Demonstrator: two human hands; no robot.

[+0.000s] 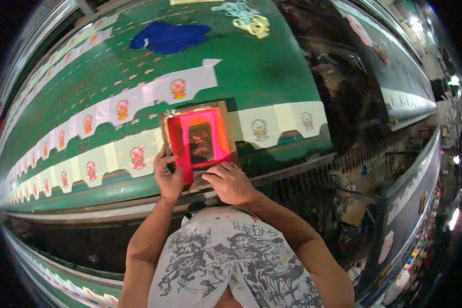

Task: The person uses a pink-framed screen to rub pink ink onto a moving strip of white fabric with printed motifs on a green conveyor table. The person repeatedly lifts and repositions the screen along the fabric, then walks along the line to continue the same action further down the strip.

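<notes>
A screen printing frame (232, 134) lies flat on the green table, over the near row of white fabric pieces. Its inside is smeared with bright pink and orange ink around a dark mesh window (200, 142). At the frame's lower left corner my left hand (169, 177) grips the edge, thumb and fingers bent. My right hand (230, 183) is closed at the near edge, fingers curled over the rim; whether a small tool is under them is hidden. Left of the frame, a fabric piece (137, 158) bears a pink and yellow print; to the right, one (260, 129) shows a fainter outline.
A long green table (262, 61) stretches away leftward with several printed white pieces (122, 109) in rows. Farther back lie a blue cloth (170, 38) and pale blue and yellow strips (251, 24). A second table (395, 66) stands right, across a dark gap.
</notes>
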